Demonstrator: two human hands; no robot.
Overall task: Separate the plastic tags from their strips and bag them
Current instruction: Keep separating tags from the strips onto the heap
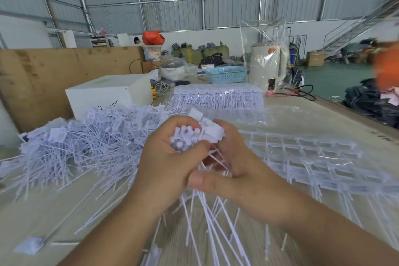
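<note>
Across our pale wooden table (54,205) lie loose tags. Our left hand (164,170) and right hand (239,166) both clamp one bundle of white plastic tags (190,136), heads up, tails fanning toward us.

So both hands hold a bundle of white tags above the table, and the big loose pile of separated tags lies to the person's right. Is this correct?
Not quite. In the head view the left hand and right hand do hold the bundle of white tags above the table, but the big loose pile of separated tags lies to the person's left. On the right lie unseparated strips.
</note>
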